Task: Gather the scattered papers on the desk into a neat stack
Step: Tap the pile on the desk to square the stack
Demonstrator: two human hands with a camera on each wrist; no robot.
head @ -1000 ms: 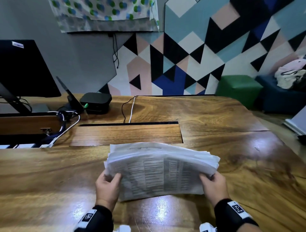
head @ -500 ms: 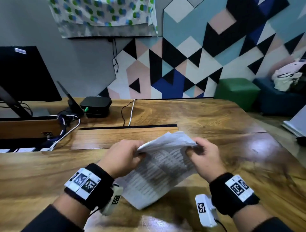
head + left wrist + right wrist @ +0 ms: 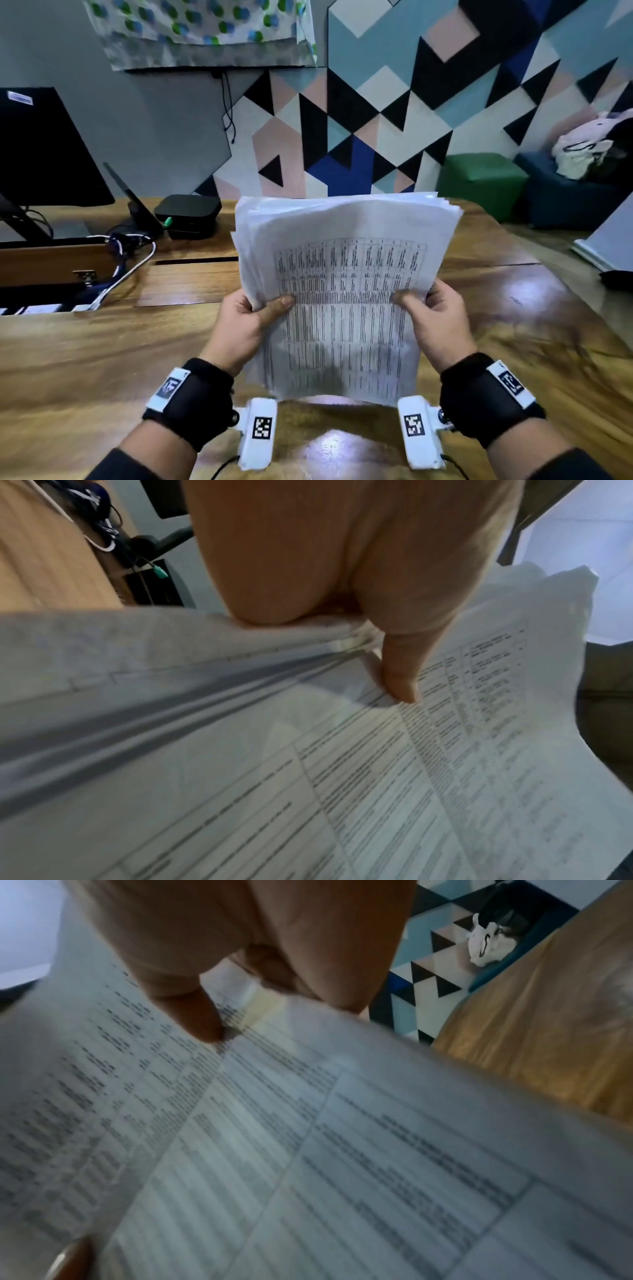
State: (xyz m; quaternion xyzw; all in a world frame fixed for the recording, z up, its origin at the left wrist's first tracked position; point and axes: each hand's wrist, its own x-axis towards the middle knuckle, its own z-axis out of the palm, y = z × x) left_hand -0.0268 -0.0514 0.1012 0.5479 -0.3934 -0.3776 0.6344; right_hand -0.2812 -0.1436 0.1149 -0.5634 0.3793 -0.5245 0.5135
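Note:
A stack of white papers [image 3: 346, 267] printed with tables stands upright in the head view, its lower edge close above the wooden desk [image 3: 85, 359]. My left hand [image 3: 246, 322] grips the stack's left side, thumb on the front sheet. My right hand [image 3: 435, 318] grips the right side the same way. The sheets' top edges are slightly fanned and uneven. In the left wrist view the left hand [image 3: 394, 647] pinches the papers [image 3: 377, 777]. Seen from the right wrist, the right hand [image 3: 219, 996] pinches the papers [image 3: 308, 1150].
A black monitor [image 3: 41, 150], a small black box [image 3: 188, 214] and a tangle of cables [image 3: 130, 250] sit at the desk's back left. A cable slot [image 3: 191, 262] crosses the desk middle. Green [image 3: 483, 181] and blue stools stand beyond the desk at right.
The stack was lying low over the desk, held at its near edge. Both hands turned and bent it, and now it stands upright facing me, gripped at both sides.

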